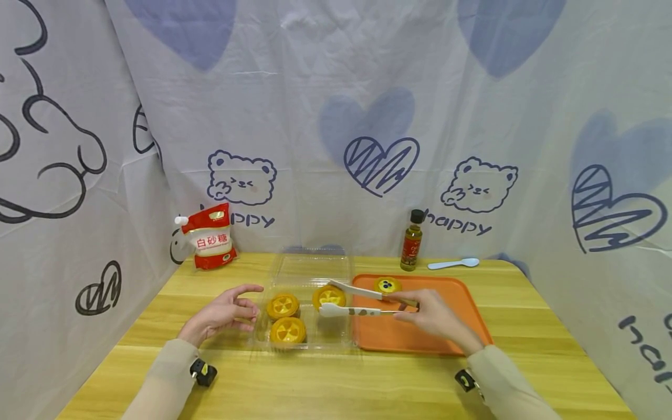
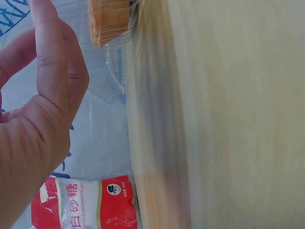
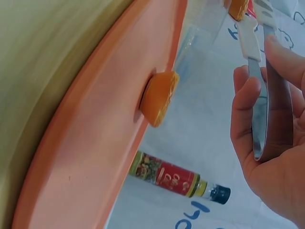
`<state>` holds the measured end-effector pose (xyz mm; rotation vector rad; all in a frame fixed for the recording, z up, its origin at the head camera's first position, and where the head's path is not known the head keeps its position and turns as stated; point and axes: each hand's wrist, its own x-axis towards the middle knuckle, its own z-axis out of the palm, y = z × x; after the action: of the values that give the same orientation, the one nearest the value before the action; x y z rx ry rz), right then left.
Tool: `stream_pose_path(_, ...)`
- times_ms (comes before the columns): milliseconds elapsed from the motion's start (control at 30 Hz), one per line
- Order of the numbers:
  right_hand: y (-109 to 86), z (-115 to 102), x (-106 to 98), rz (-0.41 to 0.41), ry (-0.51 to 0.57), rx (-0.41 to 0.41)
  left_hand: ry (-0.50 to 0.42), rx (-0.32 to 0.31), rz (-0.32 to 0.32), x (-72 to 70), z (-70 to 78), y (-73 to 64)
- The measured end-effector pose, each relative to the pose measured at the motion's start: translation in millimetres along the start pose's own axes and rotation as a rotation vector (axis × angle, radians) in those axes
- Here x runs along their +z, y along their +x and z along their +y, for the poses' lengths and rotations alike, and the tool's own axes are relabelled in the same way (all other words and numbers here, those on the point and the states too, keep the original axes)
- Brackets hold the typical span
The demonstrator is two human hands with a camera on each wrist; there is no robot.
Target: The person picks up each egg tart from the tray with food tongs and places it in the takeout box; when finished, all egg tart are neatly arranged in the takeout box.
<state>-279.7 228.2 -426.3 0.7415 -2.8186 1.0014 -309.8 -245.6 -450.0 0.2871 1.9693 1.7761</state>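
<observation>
My right hand (image 1: pixel 429 318) grips metal tongs with white tips (image 1: pixel 363 291). Those tips stand spread around an egg tart (image 1: pixel 326 294) at the right of a clear plastic box (image 1: pixel 328 337); whether they touch it I cannot tell. Two more egg tarts (image 1: pixel 287 331) sit in the box's left half. Beside the box's left wall is my left hand (image 1: pixel 227 312), fingers loosely bent and holding nothing; contact with the wall is unclear. On the orange tray (image 1: pixel 420 338) rests another tart, topped with dark dots (image 1: pixel 387 284), just behind the right hand.
The box's clear lid (image 1: pixel 312 268) stands raised at the back. A red and white sugar bag (image 1: pixel 212 239) stands back left. An oil bottle (image 1: pixel 412 242) and a white spoon (image 1: pixel 454 263) are behind the tray. A patterned curtain (image 1: pixel 299 175) encloses the wooden table (image 1: pixel 336 385).
</observation>
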Motion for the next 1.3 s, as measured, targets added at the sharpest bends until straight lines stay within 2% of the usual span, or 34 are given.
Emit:
stream_pose_path(300, 8.2, -9, 10, -0.006, 0.042, 0.002, 0.009, -0.001, 0.000, 0.1, 0.0, -0.3)
stream_pose_path(533, 17.8, -15, 18, 0.005, -0.025, -0.026, 0.012, -0.001, 0.004, -1.0, -0.5, 0.2)
stream_pose_path(800, 20.4, -28, 21, -0.008, -0.066, 0.020, 0.014, 0.001, -0.001, -0.8, -1.1, 0.4)
stream_pose_path(1033, 24.7, -30, 25, -0.011, -0.144, 0.009, 0.011, -0.003, 0.000, -1.2, -0.7, 0.1)
stream_pose_path(1300, 28.1, -35, 29, -0.015, -0.159, 0.002, 0.002, -0.001, -0.008, -1.1, -1.1, 0.4)
